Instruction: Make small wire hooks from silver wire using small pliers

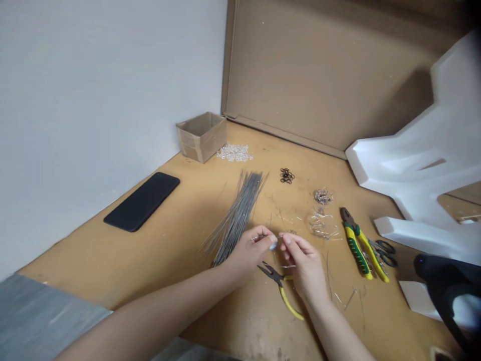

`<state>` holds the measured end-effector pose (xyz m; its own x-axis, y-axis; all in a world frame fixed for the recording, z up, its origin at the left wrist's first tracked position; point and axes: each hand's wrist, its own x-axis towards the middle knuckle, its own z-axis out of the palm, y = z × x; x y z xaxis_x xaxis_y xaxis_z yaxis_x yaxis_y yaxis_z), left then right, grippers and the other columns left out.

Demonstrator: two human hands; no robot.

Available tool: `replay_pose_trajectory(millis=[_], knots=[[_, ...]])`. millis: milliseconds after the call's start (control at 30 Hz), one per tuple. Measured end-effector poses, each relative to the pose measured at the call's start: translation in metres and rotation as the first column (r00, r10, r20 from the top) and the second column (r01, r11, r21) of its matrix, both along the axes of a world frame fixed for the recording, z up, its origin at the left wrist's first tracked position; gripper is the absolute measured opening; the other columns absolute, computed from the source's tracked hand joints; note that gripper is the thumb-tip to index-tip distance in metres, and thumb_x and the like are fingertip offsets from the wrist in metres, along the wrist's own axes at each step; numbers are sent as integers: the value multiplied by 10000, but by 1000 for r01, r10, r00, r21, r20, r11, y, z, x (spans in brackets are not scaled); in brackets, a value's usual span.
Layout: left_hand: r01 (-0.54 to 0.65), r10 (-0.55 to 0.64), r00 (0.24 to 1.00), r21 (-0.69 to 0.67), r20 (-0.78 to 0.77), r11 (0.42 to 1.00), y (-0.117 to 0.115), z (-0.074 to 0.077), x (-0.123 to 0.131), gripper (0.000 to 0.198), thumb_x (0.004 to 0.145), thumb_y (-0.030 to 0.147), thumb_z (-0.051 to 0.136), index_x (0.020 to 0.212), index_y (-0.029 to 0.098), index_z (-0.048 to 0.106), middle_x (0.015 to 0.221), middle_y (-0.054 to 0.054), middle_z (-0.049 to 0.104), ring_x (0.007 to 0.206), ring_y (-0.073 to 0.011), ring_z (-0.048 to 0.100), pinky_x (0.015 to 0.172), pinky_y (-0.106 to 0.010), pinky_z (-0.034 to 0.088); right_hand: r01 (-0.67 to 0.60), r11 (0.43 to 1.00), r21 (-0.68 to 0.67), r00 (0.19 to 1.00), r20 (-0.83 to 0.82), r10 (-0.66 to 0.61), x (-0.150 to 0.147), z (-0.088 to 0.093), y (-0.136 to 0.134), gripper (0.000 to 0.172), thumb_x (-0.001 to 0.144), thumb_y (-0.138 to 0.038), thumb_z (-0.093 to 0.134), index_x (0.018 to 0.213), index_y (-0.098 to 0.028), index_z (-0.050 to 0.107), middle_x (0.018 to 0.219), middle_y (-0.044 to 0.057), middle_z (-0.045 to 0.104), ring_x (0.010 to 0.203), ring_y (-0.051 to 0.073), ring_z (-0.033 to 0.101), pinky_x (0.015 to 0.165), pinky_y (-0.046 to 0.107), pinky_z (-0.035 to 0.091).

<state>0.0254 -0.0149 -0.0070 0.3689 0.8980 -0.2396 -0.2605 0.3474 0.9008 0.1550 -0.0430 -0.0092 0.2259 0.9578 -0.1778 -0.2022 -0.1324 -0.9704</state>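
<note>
I pinch a thin wire [279, 237] between left hand [252, 249] and right hand [306, 265], needle-nose pliers [278, 279] beneath, grey wires [240, 215] at left

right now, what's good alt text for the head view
A person's left hand and right hand pinch what looks like thin wire over a table, beside a bundle of grey wires. Yellow-handled pliers lie close by; a cardboard box stands farther back.

Over on the tan tabletop [203, 200] there's a black phone [143, 202], cardboard box [191, 145], clear beads [235, 152], a sheaf of grey wires [242, 213], black rings [287, 176], bent wire pieces [321, 223], green-yellow pliers [356, 245], smaller yellow-handled pliers [278, 279] and scissors [380, 248].
</note>
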Motion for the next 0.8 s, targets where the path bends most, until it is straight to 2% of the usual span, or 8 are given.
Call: replay_pose_trajectory(millis=[100,200,433,633,800], knots=[[84,-55,978,-141,203,986,0,0,0,256,682,363,616,660,158,463,422,99,317,375,-29,209,409,-200,154,-24,1000,14,999,-21,25,0,-3,-1,190,684,-311,698,831,-190,704,622,-5,598,528,94,451,478,210,333],[127,-70,949,-170,308,977,1,2,-1,287,655,359,658,652,149,463,434,97,323,375,-18,227,414,-199,148,-43,999,4,997,-63,43,-1,-4,-1,186,669,-287,712,828,-189,702,619,-5,600,506,83,443,448,198,317],[159,-106,939,-142,326,977,0,0,-1,296,663,376,660,672,148,471,443,92,347,373,-18,247,421,-207,154,-4,1000,1,985,-173,4,-6,3,0,173,647,-281,723,787,-180,709,612,1,602,484,81,446,430,203,334],[171,-116,922,-119,370,978,-2,-2,0,274,689,357,644,669,141,476,474,79,387,389,-18,259,430,-202,164,28,1000,5,974,-225,-26,-10,2,-2,153,645,-265,726,774,-183,716,593,0,602,524,90,482,454,199,358],[181,-125,923,-124,365,976,-2,-3,1,298,687,373,641,654,148,450,489,62,437,394,-21,266,427,-197,167,38,999,32,966,-258,-29,-15,1,-4,132,665,-273,710,774,-198,712,559,-17,577,498,86,459,475,213,366]])
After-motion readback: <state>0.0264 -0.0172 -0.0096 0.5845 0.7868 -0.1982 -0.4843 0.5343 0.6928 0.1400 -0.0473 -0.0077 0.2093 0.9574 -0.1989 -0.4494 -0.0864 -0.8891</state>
